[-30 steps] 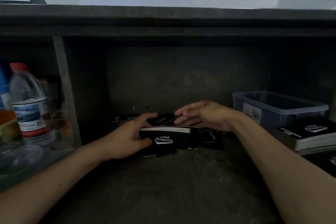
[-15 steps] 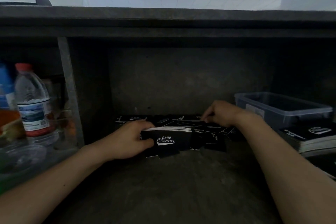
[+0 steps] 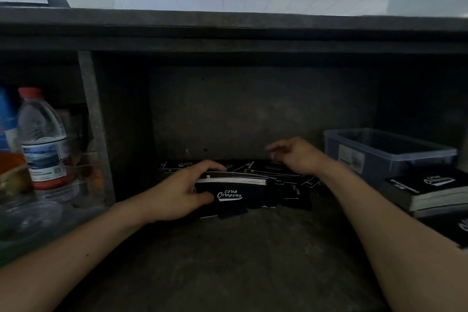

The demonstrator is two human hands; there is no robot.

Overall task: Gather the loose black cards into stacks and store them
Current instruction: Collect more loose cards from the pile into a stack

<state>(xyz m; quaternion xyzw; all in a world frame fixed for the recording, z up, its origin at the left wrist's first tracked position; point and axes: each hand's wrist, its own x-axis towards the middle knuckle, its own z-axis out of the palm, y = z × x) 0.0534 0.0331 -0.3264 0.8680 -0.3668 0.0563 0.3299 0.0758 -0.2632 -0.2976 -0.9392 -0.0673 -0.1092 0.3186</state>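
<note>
A stack of black cards [image 3: 235,191] with white "Club Camping" lettering stands on edge at the back of a dark shelf. My left hand [image 3: 182,192] grips its left end, thumb in front and fingers over the top. Loose black cards [image 3: 291,180] lie scattered flat behind and to the right of the stack. My right hand [image 3: 296,157] hovers just above these loose cards, fingers spread and slightly blurred, holding nothing that I can see.
A clear plastic bin [image 3: 387,152] stands at the right, with finished stacks of black cards [image 3: 430,190] in front of it. A water bottle [image 3: 43,139] with a red cap stands at the left behind a metal post [image 3: 95,129]. A low shelf board [image 3: 228,38] overhangs.
My right hand has lifted off the loose cards and opened, after pinching at them half a second ago. My left hand keeps its grip on the stack.
</note>
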